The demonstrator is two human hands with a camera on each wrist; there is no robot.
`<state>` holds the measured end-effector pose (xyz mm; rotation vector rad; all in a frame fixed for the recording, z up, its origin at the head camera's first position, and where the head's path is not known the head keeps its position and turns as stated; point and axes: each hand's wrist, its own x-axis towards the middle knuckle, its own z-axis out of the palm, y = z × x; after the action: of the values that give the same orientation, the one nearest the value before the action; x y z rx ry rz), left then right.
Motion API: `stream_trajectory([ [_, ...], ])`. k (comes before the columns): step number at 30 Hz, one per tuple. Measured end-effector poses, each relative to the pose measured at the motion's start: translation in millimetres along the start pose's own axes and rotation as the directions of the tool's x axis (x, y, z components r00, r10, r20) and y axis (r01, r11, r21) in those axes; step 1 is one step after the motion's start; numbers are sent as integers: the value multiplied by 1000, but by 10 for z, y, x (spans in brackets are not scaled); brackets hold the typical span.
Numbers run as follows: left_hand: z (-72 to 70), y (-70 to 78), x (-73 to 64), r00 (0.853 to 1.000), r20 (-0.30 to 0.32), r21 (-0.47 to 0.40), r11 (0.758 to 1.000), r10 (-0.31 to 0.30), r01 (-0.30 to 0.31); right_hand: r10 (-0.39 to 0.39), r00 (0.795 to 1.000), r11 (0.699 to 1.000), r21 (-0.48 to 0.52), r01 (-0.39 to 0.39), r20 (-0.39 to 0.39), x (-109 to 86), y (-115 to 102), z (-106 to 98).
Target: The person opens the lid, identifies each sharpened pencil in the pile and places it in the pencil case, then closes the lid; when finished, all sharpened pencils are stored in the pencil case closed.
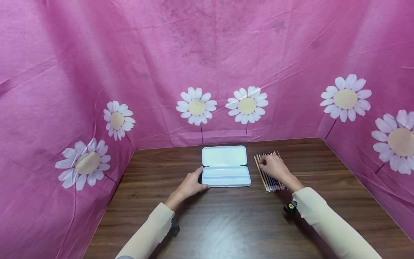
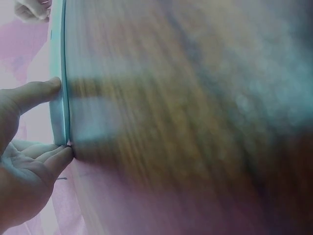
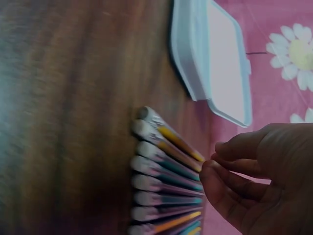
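A white pencil case [image 1: 226,186] lies unfolded on the table, its lid [image 1: 224,155] laid back toward the curtain and its compartments bare. My left hand [image 1: 190,184] grips its left end, the thumb [image 2: 41,90] against the front wall and the fingers round the corner. Right of the case, several pencils [image 1: 268,185] lie side by side, eraser ends facing me. Over their left part is my right hand [image 1: 274,166], bent at the fingers, thumb and forefinger close together. In the right wrist view its fingertips [image 3: 209,169] overlap the far pencil ends; I cannot tell whether they pinch one.
The brown wooden table [image 1: 223,223] stretches toward me in front of the case. A pink curtain [image 1: 155,72] with white daisies borders it at the back and both sides. Each wrist carries a small dark camera [image 1: 290,206].
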<state>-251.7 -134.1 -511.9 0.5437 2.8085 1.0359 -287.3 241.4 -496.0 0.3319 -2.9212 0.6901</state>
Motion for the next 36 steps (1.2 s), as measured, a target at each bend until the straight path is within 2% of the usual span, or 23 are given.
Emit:
stream_trajectory([
  [6,1,-13,-7,1000,3,-12,1000,-4,4,8,1000,999,-33,-9,-10,-48,-10,139],
  [12,8,-22,-7,1000,5,-14,1000,-12,12,0,999,998,-70,-2,-33,-73,-70,169],
  [21,3,-4,-12,1000,4,-11,1000,-13,13,108,994,988,-106,-108,-12,-65,-206,165],
  [31,12,-37,8,1000,3,11,1000,-12,12,74,997,984,-164,-74,-8,-77,-287,176],
  [36,19,-47,8,1000,5,11,1000,-20,20,84,996,983,-164,-82,5,-71,-290,178],
])
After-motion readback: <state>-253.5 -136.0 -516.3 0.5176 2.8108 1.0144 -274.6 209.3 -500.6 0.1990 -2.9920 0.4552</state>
